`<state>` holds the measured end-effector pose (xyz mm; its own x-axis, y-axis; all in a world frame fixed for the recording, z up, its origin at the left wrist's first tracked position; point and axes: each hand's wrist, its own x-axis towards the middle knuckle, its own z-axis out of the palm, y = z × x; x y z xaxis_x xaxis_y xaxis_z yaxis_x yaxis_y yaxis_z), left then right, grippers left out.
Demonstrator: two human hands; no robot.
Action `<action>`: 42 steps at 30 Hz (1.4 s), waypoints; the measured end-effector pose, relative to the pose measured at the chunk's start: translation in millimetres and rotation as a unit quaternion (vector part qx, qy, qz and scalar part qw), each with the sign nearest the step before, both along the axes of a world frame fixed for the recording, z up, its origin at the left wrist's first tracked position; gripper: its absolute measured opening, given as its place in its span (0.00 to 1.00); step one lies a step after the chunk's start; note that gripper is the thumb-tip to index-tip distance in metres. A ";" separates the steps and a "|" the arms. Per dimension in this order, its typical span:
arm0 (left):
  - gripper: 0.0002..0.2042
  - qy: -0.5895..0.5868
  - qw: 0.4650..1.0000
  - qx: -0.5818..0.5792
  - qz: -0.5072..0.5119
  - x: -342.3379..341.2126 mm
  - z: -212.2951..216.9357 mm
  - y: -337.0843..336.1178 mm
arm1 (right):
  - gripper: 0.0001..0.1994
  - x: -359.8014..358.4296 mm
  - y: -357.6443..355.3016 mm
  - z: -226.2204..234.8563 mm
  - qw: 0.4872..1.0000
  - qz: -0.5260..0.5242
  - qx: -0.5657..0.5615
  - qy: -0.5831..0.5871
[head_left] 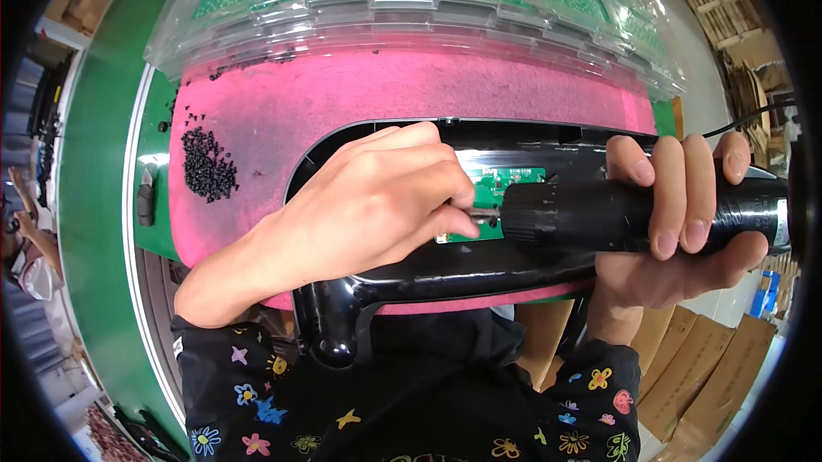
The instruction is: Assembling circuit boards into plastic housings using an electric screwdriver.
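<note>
Along the near edge of the pink mat [479, 89] sits a black plastic housing [462, 269], inner side up, its rounded left end poking out past that edge, with a green circuit board [492, 184] lying in it. Guessing it's kept that close so both hands reach the board easily. Left hand [368, 192] has thumb and index pinched on a short metal piece [484, 215] at the nose of the black power driver [565, 214], probably to steady it; can't tell if that's bit or screw. Right hand [670, 205] is wrapped around the driver's body, which lies pretty flat over the housing. Loose pile of tiny black screws [208, 165] by the mat's left edge, handy for the left hand I'd say. Clear plastic trays [402, 17] line the far edge, likely parked there to stay clear of the elbows.
</note>
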<state>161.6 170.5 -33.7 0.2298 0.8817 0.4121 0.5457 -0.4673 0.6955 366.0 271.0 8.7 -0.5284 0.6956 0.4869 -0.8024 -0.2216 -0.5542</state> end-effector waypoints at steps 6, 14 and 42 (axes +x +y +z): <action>0.13 0.075 0.994 0.072 0.013 3.0 -2.7 1.5 | 0.24 -0.7 -0.2 -3.4 0.999 -0.034 0.008 -0.028; 0.20 0.170 0.977 0.102 0.076 2.3 12.3 -4.7 | 0.28 -3.5 -2.8 -14.9 0.997 -0.020 0.005 -0.076; 0.06 0.127 0.976 0.051 0.167 -0.6 6.6 -2.5 | 0.30 -6.1 -2.1 -16.7 0.966 -0.090 0.148 -0.190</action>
